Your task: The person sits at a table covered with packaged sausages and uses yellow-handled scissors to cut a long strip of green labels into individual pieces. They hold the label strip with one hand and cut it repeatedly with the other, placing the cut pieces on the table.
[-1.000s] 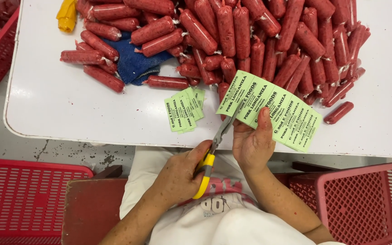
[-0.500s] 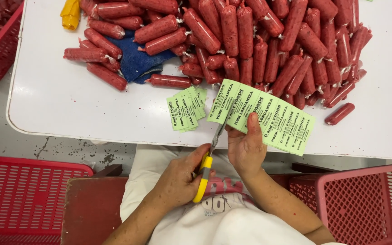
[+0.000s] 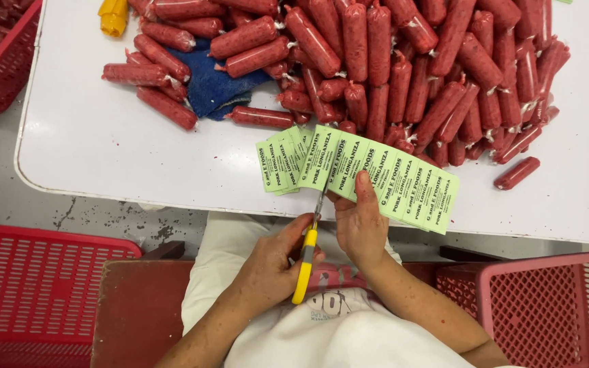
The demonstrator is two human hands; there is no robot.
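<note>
The left hand is wrapped around the yellow-handled metal scissors, whose blades point up into the lower edge of a light green printed paper sheet of labels. The right hand pinches that sheet, thumb on its face, holding it just above the near edge of the white table. A small stack of cut green labels lies on the table just left of the sheet. Behind them lies a heap of red plastic-cased sausages, partly over a blue cloth.
</note>
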